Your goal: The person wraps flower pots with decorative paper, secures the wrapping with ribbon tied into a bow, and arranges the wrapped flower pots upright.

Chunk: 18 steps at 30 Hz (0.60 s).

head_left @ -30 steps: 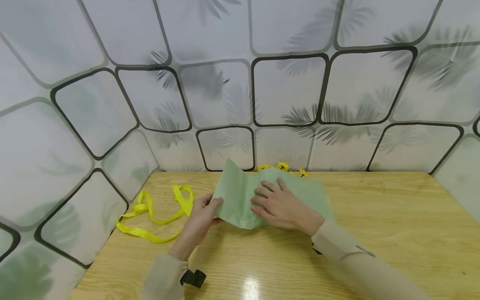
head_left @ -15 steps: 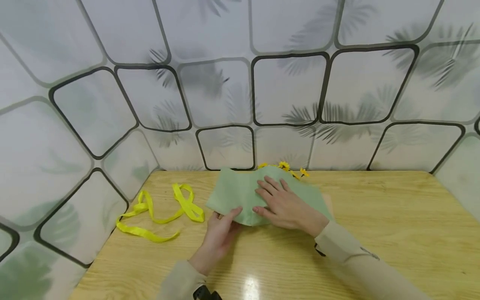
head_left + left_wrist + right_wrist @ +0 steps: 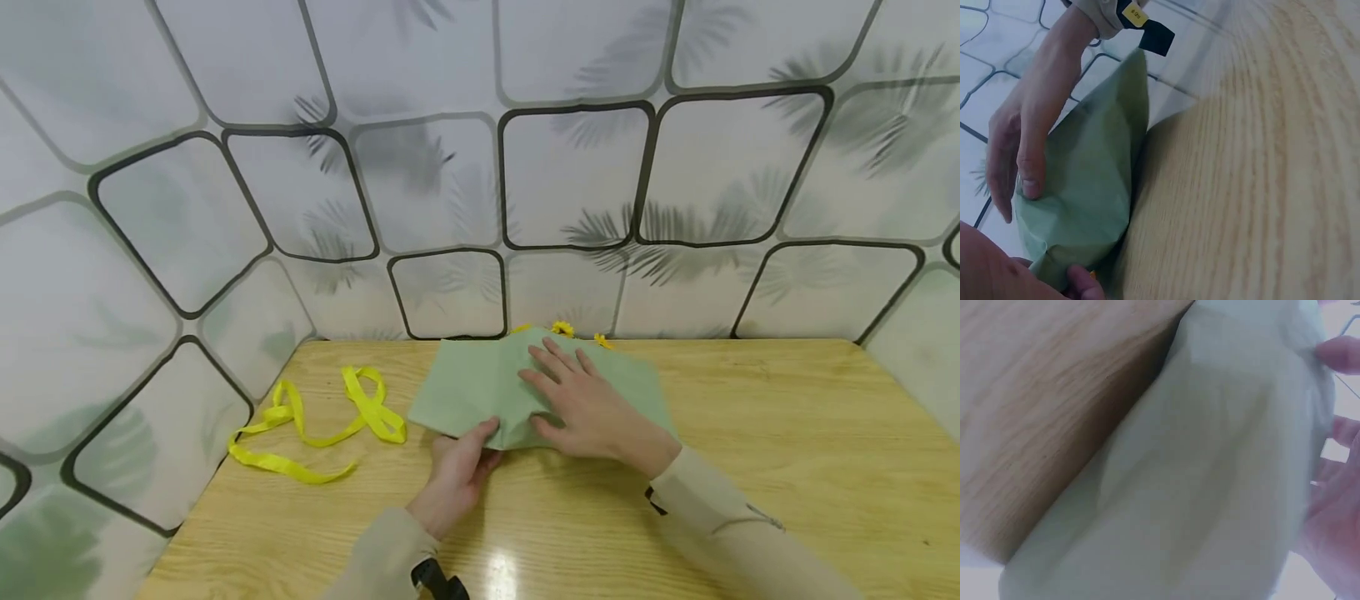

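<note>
A sheet of pale green wrapping paper (image 3: pixel 465 379) lies over yellow flowers (image 3: pixel 562 328), whose heads show past its far edge. Whatever lies under the paper is hidden. My left hand (image 3: pixel 456 475) pinches the paper's near edge, thumb on top and fingers beneath. With fingers spread, my right hand (image 3: pixel 592 408) rests on the paper to the right of that pinch. In the left wrist view the paper (image 3: pixel 1091 169) bulges between both hands. Creased paper (image 3: pixel 1191 487) fills much of the right wrist view.
A loose yellow ribbon (image 3: pixel 375 412) lies in loops on the wooden table (image 3: pixel 787 450), left of the paper. Patterned cloth walls (image 3: pixel 577 179) stand behind the table and along its left side.
My left hand has moved right along the paper's near edge. The paper's left part, raised before, now lies lower and flatter. My right hand has shifted slightly right, its fingers more spread.
</note>
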Motion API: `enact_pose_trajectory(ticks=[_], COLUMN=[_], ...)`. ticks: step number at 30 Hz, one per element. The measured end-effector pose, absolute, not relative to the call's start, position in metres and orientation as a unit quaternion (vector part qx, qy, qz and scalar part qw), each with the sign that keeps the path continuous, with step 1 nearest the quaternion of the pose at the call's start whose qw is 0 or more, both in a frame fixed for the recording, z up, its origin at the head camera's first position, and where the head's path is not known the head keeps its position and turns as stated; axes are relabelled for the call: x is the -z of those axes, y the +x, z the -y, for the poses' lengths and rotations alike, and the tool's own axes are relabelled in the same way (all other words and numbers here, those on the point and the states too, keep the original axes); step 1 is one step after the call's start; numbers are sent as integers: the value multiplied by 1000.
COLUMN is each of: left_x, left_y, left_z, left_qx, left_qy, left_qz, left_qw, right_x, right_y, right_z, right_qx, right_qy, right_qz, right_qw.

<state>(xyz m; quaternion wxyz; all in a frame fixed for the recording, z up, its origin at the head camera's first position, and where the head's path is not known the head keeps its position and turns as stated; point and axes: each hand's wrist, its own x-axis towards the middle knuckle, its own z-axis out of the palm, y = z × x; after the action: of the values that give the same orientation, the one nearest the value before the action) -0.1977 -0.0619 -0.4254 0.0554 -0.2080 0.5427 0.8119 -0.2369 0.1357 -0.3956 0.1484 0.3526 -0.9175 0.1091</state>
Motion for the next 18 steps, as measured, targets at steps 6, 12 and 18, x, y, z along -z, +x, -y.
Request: enact_pose_trajectory(ticks=[6, 12, 18], left_x=[427, 428, 427], left_y=[-193, -191, -192], left_z=[56, 50, 44], left_qx=[-794, -776, -746], left_qy=[-204, -184, -164], left_qz=[-570, -604, -645], left_qw=[56, 17, -23], right_x=[396, 397, 398], right_y=[-235, -235, -234], right_z=[-146, -147, -149], right_qx=[-109, -120, -127], right_qy=[353, 363, 367], right_qz=[914, 909, 905], right_qw=[167, 165, 175])
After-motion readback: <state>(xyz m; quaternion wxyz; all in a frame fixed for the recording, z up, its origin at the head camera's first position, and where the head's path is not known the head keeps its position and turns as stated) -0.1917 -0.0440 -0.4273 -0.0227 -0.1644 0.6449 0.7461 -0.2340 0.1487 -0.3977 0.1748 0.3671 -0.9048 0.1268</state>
